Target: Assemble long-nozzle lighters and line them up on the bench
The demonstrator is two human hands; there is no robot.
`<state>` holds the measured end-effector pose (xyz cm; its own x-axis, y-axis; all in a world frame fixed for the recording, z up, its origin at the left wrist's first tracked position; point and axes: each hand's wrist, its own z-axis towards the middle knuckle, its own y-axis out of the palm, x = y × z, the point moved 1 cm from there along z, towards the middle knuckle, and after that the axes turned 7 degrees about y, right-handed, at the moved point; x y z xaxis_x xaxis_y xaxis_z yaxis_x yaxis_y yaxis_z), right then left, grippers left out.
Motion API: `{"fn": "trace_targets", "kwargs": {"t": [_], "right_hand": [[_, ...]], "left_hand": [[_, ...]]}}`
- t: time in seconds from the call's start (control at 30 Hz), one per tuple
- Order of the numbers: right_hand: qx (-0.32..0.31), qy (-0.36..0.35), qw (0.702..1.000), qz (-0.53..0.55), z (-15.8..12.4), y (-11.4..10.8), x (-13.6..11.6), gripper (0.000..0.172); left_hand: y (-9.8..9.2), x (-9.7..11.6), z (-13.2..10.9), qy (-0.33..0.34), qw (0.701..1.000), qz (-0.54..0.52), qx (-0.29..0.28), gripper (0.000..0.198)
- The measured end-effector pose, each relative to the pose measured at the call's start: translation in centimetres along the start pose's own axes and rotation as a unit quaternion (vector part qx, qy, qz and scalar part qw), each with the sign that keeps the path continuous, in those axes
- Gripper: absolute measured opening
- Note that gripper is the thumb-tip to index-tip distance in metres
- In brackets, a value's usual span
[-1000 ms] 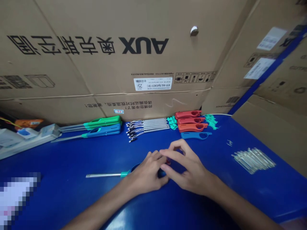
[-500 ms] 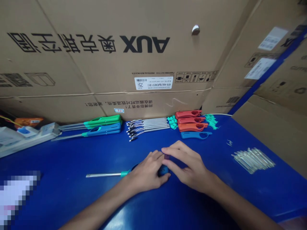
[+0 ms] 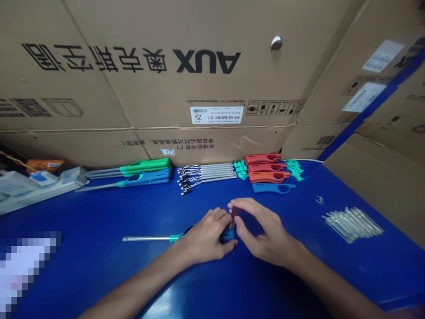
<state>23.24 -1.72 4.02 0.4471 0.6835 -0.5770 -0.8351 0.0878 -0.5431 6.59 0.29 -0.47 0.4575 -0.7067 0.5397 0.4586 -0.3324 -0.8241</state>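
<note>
My left hand (image 3: pixel 207 235) is closed over a blue stick lighter (image 3: pixel 228 235) that lies on the blue table. The lighter's metal tube (image 3: pixel 146 239) points left, with a teal collar where it meets the body; much of the body is hidden under the hand. Between thumb and fingertips, my right hand (image 3: pixel 265 228) pinches a small dark red piece (image 3: pixel 234 212) over the right end of the lighter. Something thin and shiny shows just below that piece, too small to name.
Behind my hands lie green and blue finished lighters (image 3: pixel 146 177), metal tubes with wires (image 3: pixel 217 172), teal collars (image 3: pixel 240 169), red, orange and blue handles (image 3: pixel 267 168) and teal triggers (image 3: pixel 294 169). Clear tanks (image 3: pixel 353 224) lie right. A power strip (image 3: pixel 43 188) stands left; cardboard (image 3: pixel 149 97) walls the back.
The dark red piece in my right fingers stands a little higher, and more of it shows. My left hand stays on the lighter. The whole view has shifted slightly.
</note>
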Motion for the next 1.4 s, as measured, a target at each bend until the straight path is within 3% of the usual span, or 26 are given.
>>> {"fn": "trace_targets", "kwargs": {"t": [0.07,0.23,0.53,0.63,0.77,0.97,1.13,1.3,1.4], "right_hand": [[0.000,0.004,1.000,-0.002,0.0,0.0,-0.1,0.048],[0.005,-0.011,1.000,-0.003,0.2,-0.2,-0.1,0.035],[-0.001,-0.012,1.000,0.001,0.0,0.1,0.0,0.042],[0.011,0.004,1.000,-0.003,-0.6,0.6,0.7,0.043],[0.038,0.086,0.994,0.046,-1.2,0.9,1.0,0.049],[0.011,0.041,0.999,0.024,0.0,-0.2,-0.4,0.043],[0.016,0.030,0.999,0.016,0.1,0.0,-0.1,0.036],[0.032,0.047,0.998,0.041,-0.4,0.2,0.1,0.052],[0.014,0.032,0.999,0.039,-0.2,0.0,-0.2,0.046]], "left_hand": [[-0.1,0.0,0.0,-0.001,1.000,0.000,-0.008,0.026],[-0.1,0.1,0.1,-0.003,1.000,0.005,0.000,0.025],[-0.1,0.1,0.1,-0.002,1.000,-0.009,-0.002,0.024],[0.2,-0.1,0.0,-0.002,1.000,-0.006,-0.002,0.039],[0.5,-0.3,-0.2,0.001,1.000,0.000,0.003,0.058],[0.1,-0.2,0.0,0.004,1.000,0.004,-0.002,0.024],[0.0,0.1,0.0,-0.010,1.000,0.007,-0.007,0.022],[-0.1,0.1,0.0,-0.013,1.000,0.006,-0.017,0.025],[-0.1,0.1,0.0,-0.014,1.000,0.005,-0.020,0.023]]}}
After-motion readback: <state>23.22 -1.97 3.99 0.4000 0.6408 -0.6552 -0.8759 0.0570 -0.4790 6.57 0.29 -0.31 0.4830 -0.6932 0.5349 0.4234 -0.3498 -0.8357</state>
